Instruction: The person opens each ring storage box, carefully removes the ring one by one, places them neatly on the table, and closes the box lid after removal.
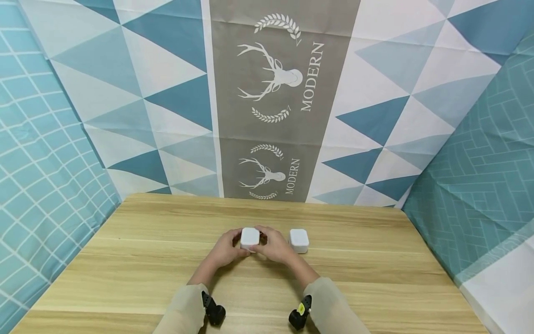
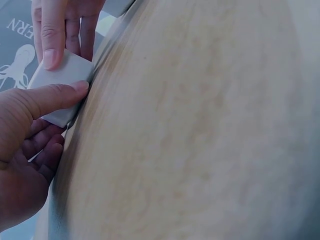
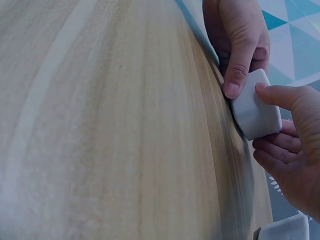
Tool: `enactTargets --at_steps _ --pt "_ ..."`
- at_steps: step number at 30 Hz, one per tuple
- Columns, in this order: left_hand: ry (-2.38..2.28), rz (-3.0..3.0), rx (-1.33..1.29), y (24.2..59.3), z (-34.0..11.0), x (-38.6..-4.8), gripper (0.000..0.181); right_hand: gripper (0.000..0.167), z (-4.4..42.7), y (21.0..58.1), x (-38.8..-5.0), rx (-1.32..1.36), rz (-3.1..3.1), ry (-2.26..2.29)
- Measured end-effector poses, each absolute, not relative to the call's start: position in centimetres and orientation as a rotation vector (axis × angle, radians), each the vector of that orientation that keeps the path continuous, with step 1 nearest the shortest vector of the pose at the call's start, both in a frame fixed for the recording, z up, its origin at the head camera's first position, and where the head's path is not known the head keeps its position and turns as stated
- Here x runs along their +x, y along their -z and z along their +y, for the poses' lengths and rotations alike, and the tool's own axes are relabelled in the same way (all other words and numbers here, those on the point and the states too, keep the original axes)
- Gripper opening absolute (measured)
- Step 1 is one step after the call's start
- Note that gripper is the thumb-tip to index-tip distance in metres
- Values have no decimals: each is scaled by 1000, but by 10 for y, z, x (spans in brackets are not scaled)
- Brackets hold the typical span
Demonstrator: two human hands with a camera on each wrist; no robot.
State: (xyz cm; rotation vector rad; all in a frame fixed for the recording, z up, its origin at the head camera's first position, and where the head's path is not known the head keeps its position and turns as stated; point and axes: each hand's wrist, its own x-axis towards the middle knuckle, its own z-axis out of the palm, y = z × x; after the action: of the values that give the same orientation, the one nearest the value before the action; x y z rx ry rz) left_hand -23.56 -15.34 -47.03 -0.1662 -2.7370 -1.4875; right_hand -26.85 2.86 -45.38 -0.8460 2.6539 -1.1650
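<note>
A small white box (image 1: pixel 250 237) with rounded corners is on the wooden table, between my two hands. My left hand (image 1: pixel 224 249) holds its left side; in the left wrist view the left thumb (image 2: pixel 60 97) lies across the near face. From the other side my right hand (image 1: pixel 274 246) grips the same box, and its thumb (image 3: pixel 280 95) presses the near face in the right wrist view. The fingers behind the box are partly hidden. A second white box (image 1: pixel 298 240), much like the first, stands just right of my right hand, untouched.
The wooden table (image 1: pixel 367 273) reaches back to a patterned cloth wall (image 1: pixel 183 116) with deer prints. Blue tiled cloth (image 1: pixel 50 167) hangs on the left and green cloth (image 1: pixel 492 153) on the right. Both wrists carry a small black camera.
</note>
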Motion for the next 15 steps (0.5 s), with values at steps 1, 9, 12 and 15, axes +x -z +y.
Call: enactTargets --at_steps 1,9,12,15 --pt "1484 -2738 -168 471 -154 -235 68 64 29 454 -269 -848 2652 1167" --pt "1424 -2762 -169 471 -154 -235 68 66 29 453 -269 -845 2649 1152" --pt "1407 -2772 -161 471 -154 -235 68 66 29 453 -270 -843 2643 1157" --pt "1397 -2784 -157 471 -155 -235 69 65 29 454 -271 -846 2644 1154"
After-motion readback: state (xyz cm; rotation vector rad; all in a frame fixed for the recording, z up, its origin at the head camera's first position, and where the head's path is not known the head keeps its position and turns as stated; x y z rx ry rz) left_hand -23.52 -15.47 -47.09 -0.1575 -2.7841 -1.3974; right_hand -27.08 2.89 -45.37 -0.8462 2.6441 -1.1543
